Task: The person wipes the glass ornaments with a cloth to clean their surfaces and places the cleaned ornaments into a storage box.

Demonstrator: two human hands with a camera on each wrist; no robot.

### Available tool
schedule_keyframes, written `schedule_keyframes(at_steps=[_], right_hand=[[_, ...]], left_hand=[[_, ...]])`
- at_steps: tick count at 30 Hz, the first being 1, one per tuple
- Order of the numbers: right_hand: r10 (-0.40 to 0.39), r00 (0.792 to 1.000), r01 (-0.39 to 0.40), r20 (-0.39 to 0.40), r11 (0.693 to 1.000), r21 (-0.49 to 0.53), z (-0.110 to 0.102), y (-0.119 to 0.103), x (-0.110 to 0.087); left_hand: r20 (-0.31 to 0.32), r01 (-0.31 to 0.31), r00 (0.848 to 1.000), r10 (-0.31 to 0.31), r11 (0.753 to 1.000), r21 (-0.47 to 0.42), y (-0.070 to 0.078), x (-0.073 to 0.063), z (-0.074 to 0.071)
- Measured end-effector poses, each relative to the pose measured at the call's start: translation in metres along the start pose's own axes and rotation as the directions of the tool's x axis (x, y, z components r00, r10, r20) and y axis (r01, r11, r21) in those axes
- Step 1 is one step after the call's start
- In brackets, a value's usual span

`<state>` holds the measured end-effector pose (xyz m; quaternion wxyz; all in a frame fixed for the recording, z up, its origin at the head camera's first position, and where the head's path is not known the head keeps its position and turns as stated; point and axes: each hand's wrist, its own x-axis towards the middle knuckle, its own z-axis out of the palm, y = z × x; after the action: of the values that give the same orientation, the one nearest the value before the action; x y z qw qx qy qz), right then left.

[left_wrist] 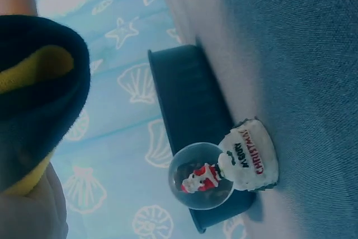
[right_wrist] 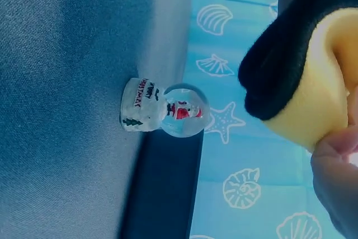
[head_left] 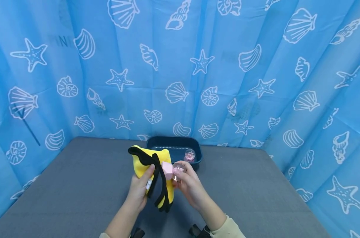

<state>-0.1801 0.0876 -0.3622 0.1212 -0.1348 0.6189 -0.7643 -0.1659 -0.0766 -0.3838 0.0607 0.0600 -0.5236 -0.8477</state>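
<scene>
Over the gray tabletop (head_left: 242, 191), I can see two hands held up close together. The left hand (head_left: 139, 189) has its grip on a yellow cloth (head_left: 141, 165) with black edges, thumb on top. A little white tag (head_left: 149, 184) sticks out by that thumb. The right hand (head_left: 189, 181) pinches a pink snow globe (head_left: 171, 170) by its clear ball. The globe is tipped on its side, and its pink bottom points at the cloth. I can't tell if the two touch.

Behind the hands sits a dark blue bin (head_left: 169, 153), with another pink globe (head_left: 189, 155) in its right end. From the wrist cameras I also see a Santa globe (left_wrist: 224, 166) standing upright on the tabletop, in front of the bin. Its white bottom says "Merry Christmas." At the back hangs a blue curtain (head_left: 165, 69) with white shells and starfish.
</scene>
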Motion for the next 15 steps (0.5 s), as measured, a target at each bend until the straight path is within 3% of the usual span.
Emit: schedule_keyframes(at_steps=[4,10,15], right_hand=[[-0.031,0.999,0.03,0.033,0.999,0.039,-0.0008,-0.0003,-0.0016],[-0.041,0.999,0.039,0.021,0.997,0.066,-0.0011,0.0004,-0.0021],[-0.03,0.998,0.029,-0.053,1.0,-0.007,0.0013,0.0008,0.0009]], left_hand=[[-0.033,0.009,0.999,-0.008,0.999,0.034,-0.0015,0.0006,0.0011],[-0.055,0.038,0.998,-0.034,0.997,0.063,-0.0068,0.0015,-0.0015],[-0.033,0.026,0.999,-0.023,0.996,0.089,-0.0091,0.0001,-0.0011]])
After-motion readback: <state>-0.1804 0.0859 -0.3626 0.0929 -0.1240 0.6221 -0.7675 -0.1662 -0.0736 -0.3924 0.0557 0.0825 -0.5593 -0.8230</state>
